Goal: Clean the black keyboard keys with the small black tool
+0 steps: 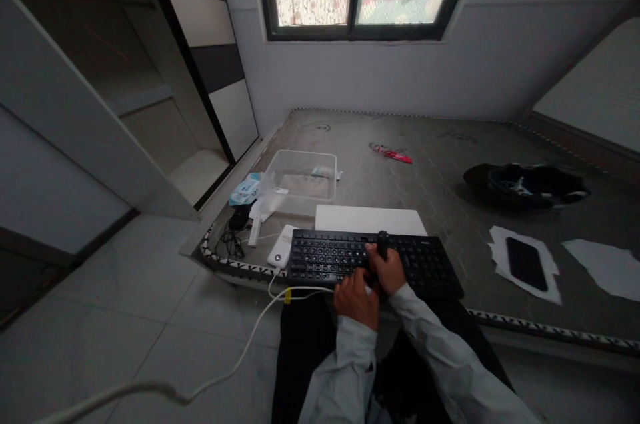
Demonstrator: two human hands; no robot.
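right hand (389, 272) tight around dark tool (383, 241) over keyboard (320, 257); left hand (356, 299) beside, grip unclear; clear tub (278, 179) behind

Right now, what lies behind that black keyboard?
A flat white board, then a clear tub. The keyboard and the right hand, gripping a dark tool, hide the board's near edge.

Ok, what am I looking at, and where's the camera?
No machine: these are a person's two bare hands, filmed by one camera worn on the head, looking down. A black keyboard lies at the edge of a grey surface, with a white board behind it, a clear plastic box further back and a phone on white paper to the right. The right hand grips a small dark tool upright over the keys. The left hand rests at the keyboard's front edge; what it holds, if anything, is unclear.
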